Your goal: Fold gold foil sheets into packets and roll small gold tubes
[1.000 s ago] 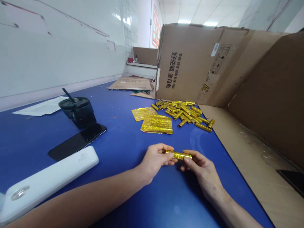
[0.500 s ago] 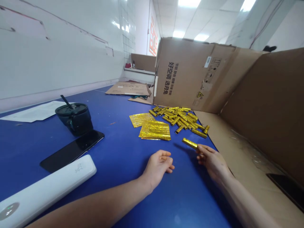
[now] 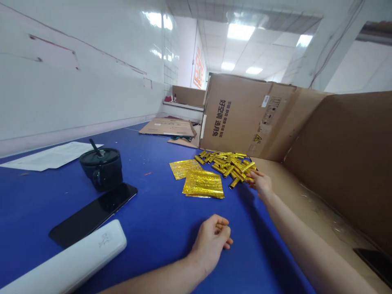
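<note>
Gold foil tubes (image 3: 222, 166) lie heaped on a blue tabletop (image 3: 156, 216) against a brown cardboard box (image 3: 235, 118). The right hand (image 3: 260, 182) has its fingers at the heap's near edge, any grip hidden. The left hand (image 3: 212, 243) rests empty, loosely curled; a black lidded tumbler (image 3: 101, 169) hides its contents.

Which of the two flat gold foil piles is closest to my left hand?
The front pile, the wrinkled one lying directly ahead of your left hand. The other pile sits behind it and further left.
</note>
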